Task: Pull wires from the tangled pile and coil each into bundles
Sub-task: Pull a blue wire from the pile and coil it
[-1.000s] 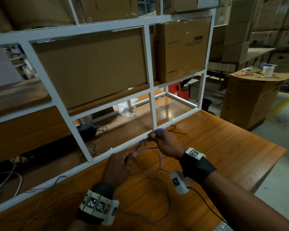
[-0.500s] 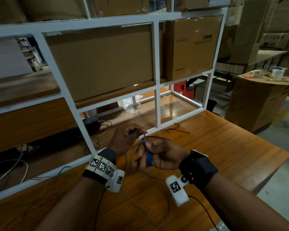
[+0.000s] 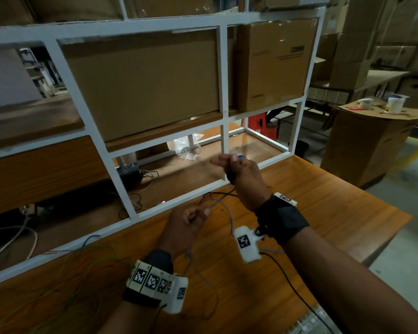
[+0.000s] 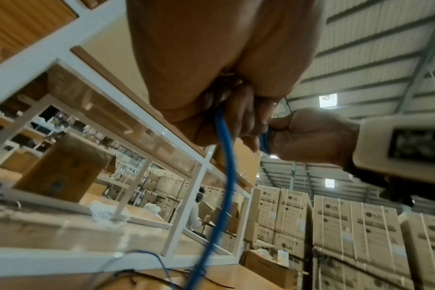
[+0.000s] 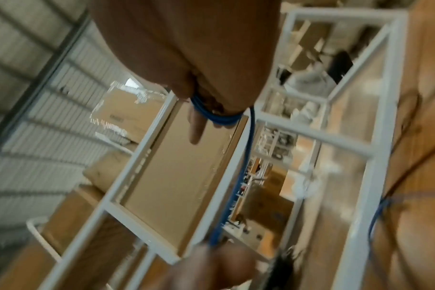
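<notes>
Both hands (image 3: 210,189) on blue wire (image 3: 229,214)

His right hand (image 3: 239,169) is raised above the left, fingers curled round blue loops with one finger sticking out. The left hand (image 3: 186,225) sits lower, fingertips pinched together, both forearms reaching forward.

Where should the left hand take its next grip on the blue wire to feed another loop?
Probably on the slack run of the blue wire between the left hand and the loops held in the right hand. Come from above with a pinch: that stretch arcs free over the table.
</notes>
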Tool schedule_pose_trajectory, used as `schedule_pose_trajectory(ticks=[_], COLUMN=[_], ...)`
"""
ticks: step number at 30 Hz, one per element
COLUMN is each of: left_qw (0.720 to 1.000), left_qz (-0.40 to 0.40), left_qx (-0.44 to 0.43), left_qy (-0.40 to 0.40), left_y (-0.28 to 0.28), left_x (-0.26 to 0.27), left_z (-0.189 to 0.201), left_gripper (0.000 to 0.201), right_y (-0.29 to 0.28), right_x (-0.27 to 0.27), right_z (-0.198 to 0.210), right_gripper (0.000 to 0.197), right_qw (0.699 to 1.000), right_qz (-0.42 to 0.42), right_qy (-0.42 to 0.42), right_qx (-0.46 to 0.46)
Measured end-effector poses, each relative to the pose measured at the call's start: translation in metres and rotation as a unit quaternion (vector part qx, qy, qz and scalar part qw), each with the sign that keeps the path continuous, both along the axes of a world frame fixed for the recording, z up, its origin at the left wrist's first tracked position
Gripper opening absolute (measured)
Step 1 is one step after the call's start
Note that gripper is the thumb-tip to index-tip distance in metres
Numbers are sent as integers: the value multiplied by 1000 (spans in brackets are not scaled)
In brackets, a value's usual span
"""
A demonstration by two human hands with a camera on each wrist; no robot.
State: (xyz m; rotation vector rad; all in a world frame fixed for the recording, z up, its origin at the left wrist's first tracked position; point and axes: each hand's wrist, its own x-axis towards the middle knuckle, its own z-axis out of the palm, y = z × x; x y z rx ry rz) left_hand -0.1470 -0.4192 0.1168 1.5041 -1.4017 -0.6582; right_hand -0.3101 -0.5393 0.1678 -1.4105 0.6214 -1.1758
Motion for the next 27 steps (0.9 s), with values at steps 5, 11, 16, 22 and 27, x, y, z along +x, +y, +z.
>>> schedule_pose_trajectory(ticks=[5, 11, 16, 22, 27], left_qw=[993, 979, 991, 995, 994], left_qz=[14, -39, -40, -19, 32], left_qx=[11, -60, -95, -90, -71], left_qy=[-114, -191, -89, 24, 81], left_y=[10, -1, -21, -34, -32], left_x=[34, 38, 32, 6, 9], left_z=[17, 50, 57, 42, 23], left_gripper=[8, 4, 15, 15, 12], right_y=[11, 29, 35, 38, 31], right_x=[-19, -21, -24, -24, -27], right_z=[-20, -17, -13, -4, 3], right_gripper=[37, 44, 41, 33, 19], right_qw=[950, 838, 847, 796, 865], right_qz=[92, 291, 452, 572, 439], right_qy=[286, 449, 276, 39, -98], right_qx=[-79, -104, 37, 192, 223])
